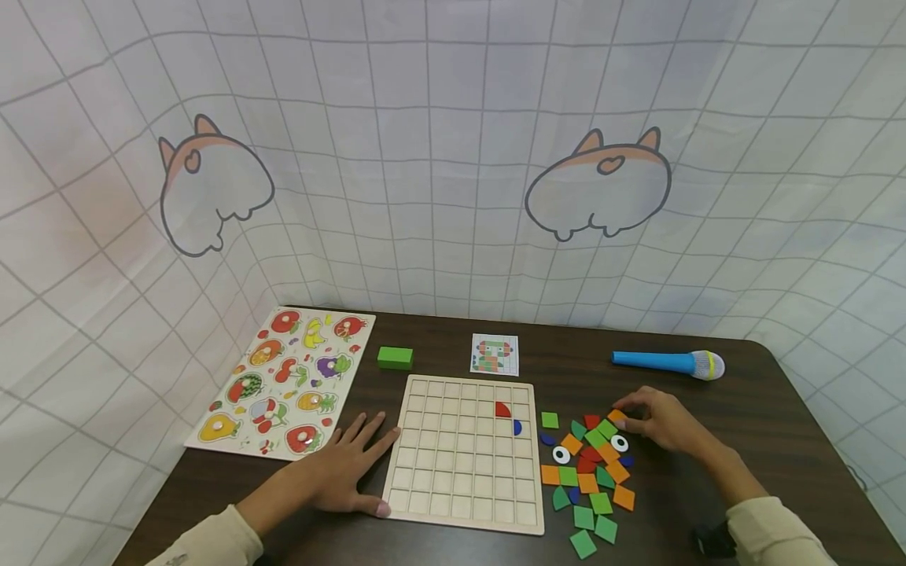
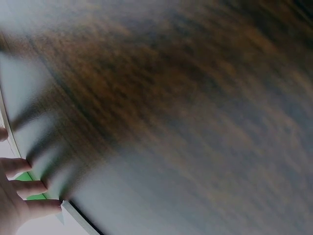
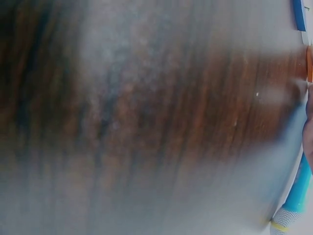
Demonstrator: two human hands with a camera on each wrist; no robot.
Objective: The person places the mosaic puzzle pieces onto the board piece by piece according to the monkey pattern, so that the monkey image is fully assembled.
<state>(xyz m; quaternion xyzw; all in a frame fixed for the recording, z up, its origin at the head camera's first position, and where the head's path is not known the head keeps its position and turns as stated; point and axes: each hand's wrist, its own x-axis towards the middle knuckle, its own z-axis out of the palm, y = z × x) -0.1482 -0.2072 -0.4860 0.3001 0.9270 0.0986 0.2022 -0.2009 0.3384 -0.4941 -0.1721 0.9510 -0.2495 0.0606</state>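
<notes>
A pale wooden grid board [image 1: 463,451] lies on the dark table, with a red quarter-circle piece [image 1: 502,409] and a blue half-circle piece [image 1: 517,428] in its upper right cells. My left hand [image 1: 347,469] rests flat with fingers spread, thumb and forefinger at the board's left edge. In the left wrist view, several fingertips [image 2: 36,187] show. To the right of the board, my right hand [image 1: 660,418] pinches an orange square tile [image 1: 616,417] between thumb and forefinger at the top of a loose pile of coloured tiles [image 1: 588,483]. Two white ring-like eye pieces [image 1: 561,455] lie among them.
Behind the board lie a printed pattern card [image 1: 495,354] and a green block [image 1: 395,358]. A fruit knob puzzle [image 1: 283,383] occupies the left side. A blue toy microphone [image 1: 665,362] lies at the back right. A white grid-patterned curtain [image 1: 453,157] surrounds the table.
</notes>
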